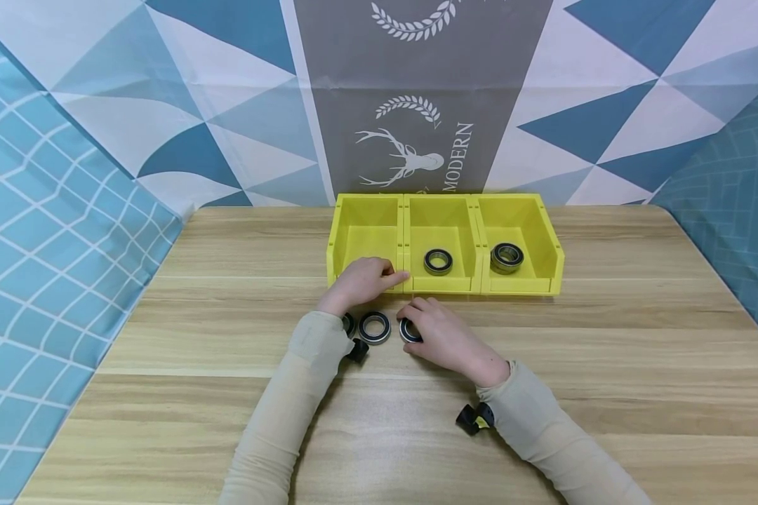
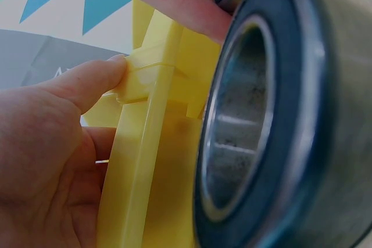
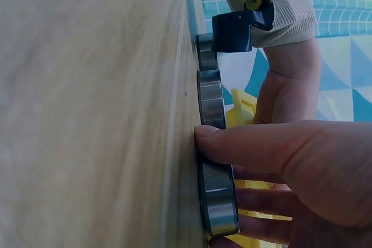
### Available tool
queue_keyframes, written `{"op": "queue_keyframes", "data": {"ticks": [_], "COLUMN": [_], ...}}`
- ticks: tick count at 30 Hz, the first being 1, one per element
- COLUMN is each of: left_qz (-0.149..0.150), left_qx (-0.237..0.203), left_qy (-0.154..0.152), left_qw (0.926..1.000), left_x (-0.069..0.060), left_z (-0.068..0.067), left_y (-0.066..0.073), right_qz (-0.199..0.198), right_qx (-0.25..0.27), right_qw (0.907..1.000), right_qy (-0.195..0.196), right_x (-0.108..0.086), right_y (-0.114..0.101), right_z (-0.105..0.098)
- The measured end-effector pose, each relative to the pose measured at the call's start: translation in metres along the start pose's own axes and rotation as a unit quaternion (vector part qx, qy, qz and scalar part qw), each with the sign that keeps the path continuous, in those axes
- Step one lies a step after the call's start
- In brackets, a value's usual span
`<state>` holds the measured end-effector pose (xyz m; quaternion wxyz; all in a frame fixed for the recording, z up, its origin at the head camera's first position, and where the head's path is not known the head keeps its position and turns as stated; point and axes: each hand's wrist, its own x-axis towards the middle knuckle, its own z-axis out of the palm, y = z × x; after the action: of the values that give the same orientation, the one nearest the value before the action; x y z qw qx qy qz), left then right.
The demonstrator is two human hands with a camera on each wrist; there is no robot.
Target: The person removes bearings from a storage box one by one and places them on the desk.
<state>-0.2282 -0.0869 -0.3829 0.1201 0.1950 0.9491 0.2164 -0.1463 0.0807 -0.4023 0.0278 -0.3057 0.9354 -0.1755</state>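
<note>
My left hand (image 1: pixel 361 282) grips the front wall of the left yellow bin (image 1: pixel 371 240), its thumb on the rim beside the middle bin. On the table in front, my right hand (image 1: pixel 445 338) holds a ball bearing (image 3: pixel 220 196) between thumb and fingers. To its left lies a second bearing (image 1: pixel 387 328). A third bearing (image 1: pixel 350 325) is partly hidden by my left wrist. One bearing looms close in the left wrist view (image 2: pixel 290 120).
The middle yellow bin (image 1: pixel 443 284) contains one bearing (image 1: pixel 439 269). In the right yellow bin (image 1: pixel 523 286) sit bearings (image 1: pixel 507 266) that look stacked. Behind the bins hangs a patterned cloth (image 1: pixel 417 63). All stand on a wooden table (image 1: pixel 638 315).
</note>
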Motion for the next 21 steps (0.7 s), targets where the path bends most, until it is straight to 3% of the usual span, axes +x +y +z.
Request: {"op": "queue_keyframes", "data": {"ticks": [21], "left_qz": [-0.001], "left_qx": [-0.003], "left_qy": [-0.001], "left_qw": [1.0000], "left_x": [-0.0002], "left_z": [-0.0004], "left_y": [-0.0002], "right_qz": [0.005], "right_qx": [0.002], "right_qw": [1.0000], "right_qy": [-0.006], "right_x": [0.0007], "right_y": [-0.0003], "right_z": [-0.0012]}}
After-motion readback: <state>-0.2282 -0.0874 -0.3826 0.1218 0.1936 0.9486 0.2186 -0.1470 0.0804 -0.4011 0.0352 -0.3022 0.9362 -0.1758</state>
